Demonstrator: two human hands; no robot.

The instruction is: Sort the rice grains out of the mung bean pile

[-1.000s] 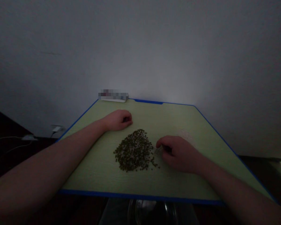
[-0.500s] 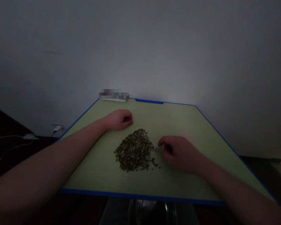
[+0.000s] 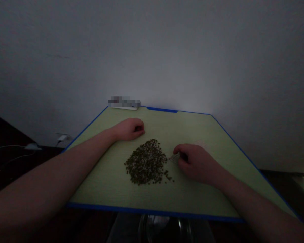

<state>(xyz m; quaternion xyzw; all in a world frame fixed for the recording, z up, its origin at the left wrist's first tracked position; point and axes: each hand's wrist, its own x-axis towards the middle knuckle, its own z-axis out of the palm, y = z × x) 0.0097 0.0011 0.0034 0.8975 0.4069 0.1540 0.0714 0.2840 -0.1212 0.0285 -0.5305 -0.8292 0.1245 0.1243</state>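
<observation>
My left hand [image 3: 129, 129] rests loosely curled on the table behind the pile, with nothing visible in its fingers. A heap of small green-brown beans [image 3: 145, 163], with pale grains mixed among them, lies in the middle of the table. To its right, my right hand [image 3: 194, 161] pinches a thin pale tool, apparently tweezers [image 3: 174, 158]. The tool's narrow tip points left, close to the heap's right edge, where a dark speck shows at the tip. Just behind my right hand lies a faint patch of pale grains [image 3: 200, 144], partly hidden by it.
The light-green table [image 3: 101, 189] has a blue edge and meets a grey wall [image 3: 162, 54]. A white box-like object [image 3: 124, 104], its top blurred out, sits at the far left corner. Below the near edge is a shiny metal container [image 3: 164, 229]. Cables and a plug [image 3: 63, 137] are at left.
My right hand has shifted slightly back and to the right, drawing the tweezers a little away from the heap. My left hand stays where it was.
</observation>
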